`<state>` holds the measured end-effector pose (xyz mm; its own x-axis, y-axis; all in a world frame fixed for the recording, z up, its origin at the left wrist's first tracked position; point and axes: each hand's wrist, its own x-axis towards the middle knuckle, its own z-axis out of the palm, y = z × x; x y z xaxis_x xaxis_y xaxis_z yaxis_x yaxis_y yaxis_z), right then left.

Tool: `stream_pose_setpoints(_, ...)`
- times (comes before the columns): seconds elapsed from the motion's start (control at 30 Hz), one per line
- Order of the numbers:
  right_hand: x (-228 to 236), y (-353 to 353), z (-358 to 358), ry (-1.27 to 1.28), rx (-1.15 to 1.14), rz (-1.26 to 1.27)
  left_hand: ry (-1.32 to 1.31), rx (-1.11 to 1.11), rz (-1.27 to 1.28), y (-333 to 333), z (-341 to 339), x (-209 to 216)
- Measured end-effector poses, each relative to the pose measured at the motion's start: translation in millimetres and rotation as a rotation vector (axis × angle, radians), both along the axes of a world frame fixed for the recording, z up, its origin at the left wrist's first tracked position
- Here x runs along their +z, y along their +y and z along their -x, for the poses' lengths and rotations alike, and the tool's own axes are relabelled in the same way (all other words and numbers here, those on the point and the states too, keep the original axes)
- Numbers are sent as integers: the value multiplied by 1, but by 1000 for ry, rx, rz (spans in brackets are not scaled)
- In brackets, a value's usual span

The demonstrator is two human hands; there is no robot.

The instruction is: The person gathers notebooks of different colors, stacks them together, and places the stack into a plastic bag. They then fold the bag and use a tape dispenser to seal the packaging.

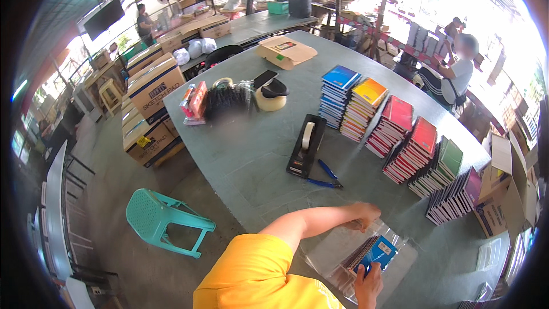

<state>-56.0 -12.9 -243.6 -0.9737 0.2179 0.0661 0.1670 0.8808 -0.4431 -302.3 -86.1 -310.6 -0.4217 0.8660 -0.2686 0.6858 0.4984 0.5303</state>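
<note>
My left hand (366, 216) reaches across to the far edge of a clear plastic bag (324, 254), fingers closed on the film. Close to me, my right hand (369, 286) grips a small stack of blue spiral notebooks (382, 253), its thumb on the top cover. The notebooks lie over the plastic, tilted, with their coil bindings toward the left; whether they are inside the bag I cannot tell. Beyond my left hand lie blue-handled pliers or cutters (326, 180) and a black tape dispenser (306, 146) with a roll in it.
Stacked notebooks, blue (341, 77), yellow (370, 91), red (397, 111), green (450, 157) and purple (472, 186), line the table's right side. An open carton (494, 209) stands beyond them. At left are a teal stool (151, 212) and piled cartons (154, 88). A seated person (460, 71) is at far right.
</note>
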Motion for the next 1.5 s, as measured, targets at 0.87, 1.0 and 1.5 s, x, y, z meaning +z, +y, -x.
stream_pose_setpoints(0.87,5,2,4,-296,29,-35,113,-15,20,17,3,-35)
stream_pose_setpoints(1.0,6,3,4,-285,15,-40,105,-6,27,19,2,-29)
stream_pose_setpoints(1.5,-7,5,0,-235,60,-89,99,62,9,13,-2,-34)
